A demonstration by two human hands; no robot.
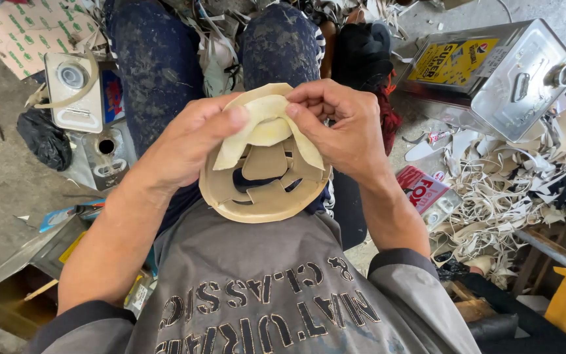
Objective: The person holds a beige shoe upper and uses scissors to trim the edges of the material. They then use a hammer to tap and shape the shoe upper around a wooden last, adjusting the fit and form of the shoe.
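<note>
A grey shirt (263,295) filled the near edge, its lettering upside down. Over the lap, the left hand (188,141) and right hand (345,128) pinched a pale strip (266,115) onto a tan cutout disc (263,190), hiding its upper rim. Right lay a red-and-white packet (422,188) among scraps (506,190); beyond, a metal can (499,69) with a yellow label. Far left, a white can (73,92).
</note>
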